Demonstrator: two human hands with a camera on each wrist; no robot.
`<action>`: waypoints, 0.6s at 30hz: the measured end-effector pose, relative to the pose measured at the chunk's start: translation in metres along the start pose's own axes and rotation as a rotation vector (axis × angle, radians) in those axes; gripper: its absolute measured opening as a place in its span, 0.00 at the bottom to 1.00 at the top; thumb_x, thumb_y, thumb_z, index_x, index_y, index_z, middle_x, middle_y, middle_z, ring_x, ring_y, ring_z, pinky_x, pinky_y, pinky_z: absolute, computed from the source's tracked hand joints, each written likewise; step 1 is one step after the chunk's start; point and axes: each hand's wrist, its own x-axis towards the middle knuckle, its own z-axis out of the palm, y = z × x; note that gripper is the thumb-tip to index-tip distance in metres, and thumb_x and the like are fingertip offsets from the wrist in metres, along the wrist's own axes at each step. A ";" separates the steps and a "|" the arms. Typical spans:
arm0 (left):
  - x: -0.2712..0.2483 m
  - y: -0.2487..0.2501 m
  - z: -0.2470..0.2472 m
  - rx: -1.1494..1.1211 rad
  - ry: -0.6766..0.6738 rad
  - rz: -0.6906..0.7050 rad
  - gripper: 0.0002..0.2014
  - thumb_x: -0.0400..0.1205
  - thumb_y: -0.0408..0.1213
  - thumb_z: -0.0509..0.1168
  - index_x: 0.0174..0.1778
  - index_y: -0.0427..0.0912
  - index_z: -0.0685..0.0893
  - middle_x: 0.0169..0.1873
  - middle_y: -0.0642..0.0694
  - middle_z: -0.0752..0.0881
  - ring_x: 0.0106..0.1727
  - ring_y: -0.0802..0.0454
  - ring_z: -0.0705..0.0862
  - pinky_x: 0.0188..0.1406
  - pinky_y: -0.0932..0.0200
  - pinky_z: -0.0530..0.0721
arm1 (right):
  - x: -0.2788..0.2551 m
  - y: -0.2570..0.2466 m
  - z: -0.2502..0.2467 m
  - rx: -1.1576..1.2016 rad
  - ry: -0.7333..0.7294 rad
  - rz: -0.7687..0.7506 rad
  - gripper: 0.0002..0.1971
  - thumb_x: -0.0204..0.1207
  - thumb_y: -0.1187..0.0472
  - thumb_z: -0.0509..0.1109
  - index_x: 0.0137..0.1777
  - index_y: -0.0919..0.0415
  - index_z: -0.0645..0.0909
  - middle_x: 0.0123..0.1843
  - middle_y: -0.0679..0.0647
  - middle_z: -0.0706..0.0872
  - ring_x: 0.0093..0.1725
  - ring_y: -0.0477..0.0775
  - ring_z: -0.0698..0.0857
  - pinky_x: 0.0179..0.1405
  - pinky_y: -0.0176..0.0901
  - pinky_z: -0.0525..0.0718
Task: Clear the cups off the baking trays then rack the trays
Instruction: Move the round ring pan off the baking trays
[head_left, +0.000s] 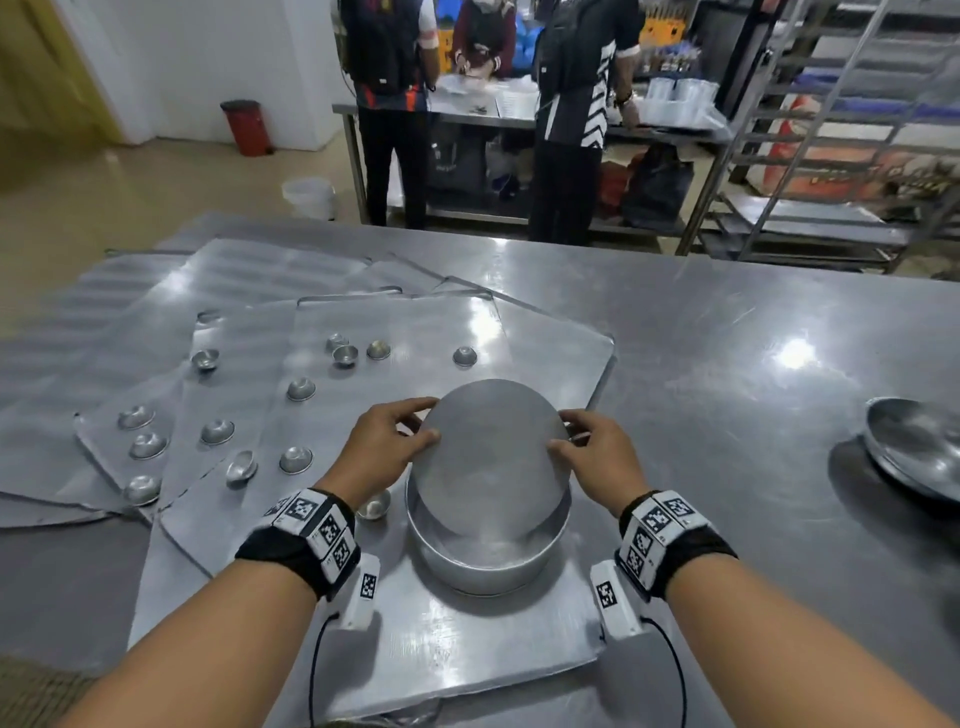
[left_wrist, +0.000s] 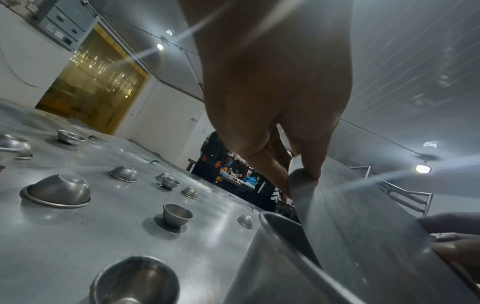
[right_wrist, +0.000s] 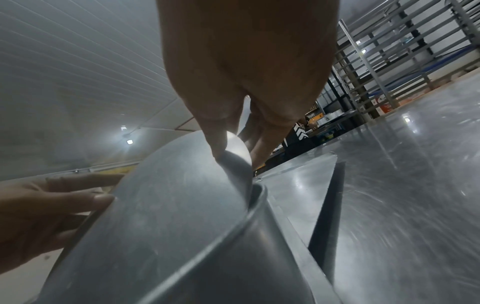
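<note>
**Now both hands tip one pan inside another, with the cups still out on the trays**

From the head view we see our left hand (head_left: 387, 441) and right hand (head_left: 592, 457) pinching opposite edges of a round upturned pan (head_left: 493, 457), thumbs on its flat bottom and fingers curled under the rim. It leans at a tilt with its near edge down inside a second round pan (head_left: 483, 561), which stands near the front edge of the top baking tray (head_left: 467, 649). We judge the tilt is meant either to nest the pans or to empty one into the other. Small metal cups (head_left: 296, 460), some upright and some upturned, lie scattered over the left half of that tray and over the overlapped trays (head_left: 171, 395) beyond its left edge, on the steel table (head_left: 727, 364). The rack (head_left: 831, 156) stands well apart, past the table's far right corner.

From the left wrist view, our fingers (left_wrist: 275, 176) clamp the tilted pan's edge, above the lower pan's rim (left_wrist: 285, 226); cups dot the tray to the left.

From the right wrist view, the thumb (right_wrist: 218, 144) presses the pan bottom near its edge; what lies inside either pan is hidden, so we cannot tell whether cups are already collected there.
</note>
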 end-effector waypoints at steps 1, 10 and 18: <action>0.002 -0.004 0.001 0.001 -0.018 0.000 0.20 0.78 0.39 0.78 0.57 0.71 0.87 0.42 0.51 0.89 0.41 0.51 0.89 0.48 0.54 0.91 | -0.002 0.002 0.002 -0.009 0.001 0.006 0.17 0.75 0.62 0.77 0.63 0.50 0.86 0.47 0.44 0.86 0.43 0.39 0.85 0.40 0.28 0.78; 0.013 -0.026 0.009 0.052 -0.077 -0.010 0.17 0.80 0.45 0.76 0.63 0.66 0.88 0.44 0.50 0.90 0.39 0.56 0.88 0.41 0.67 0.82 | -0.016 0.014 0.009 -0.057 0.046 0.042 0.13 0.78 0.58 0.76 0.61 0.46 0.86 0.43 0.40 0.84 0.43 0.35 0.82 0.39 0.20 0.74; -0.005 -0.008 0.007 0.274 -0.050 0.035 0.14 0.83 0.43 0.72 0.60 0.68 0.85 0.32 0.58 0.82 0.43 0.74 0.83 0.38 0.69 0.78 | -0.011 0.021 0.009 -0.117 -0.019 0.015 0.10 0.78 0.50 0.75 0.58 0.45 0.86 0.42 0.45 0.87 0.44 0.46 0.85 0.49 0.45 0.84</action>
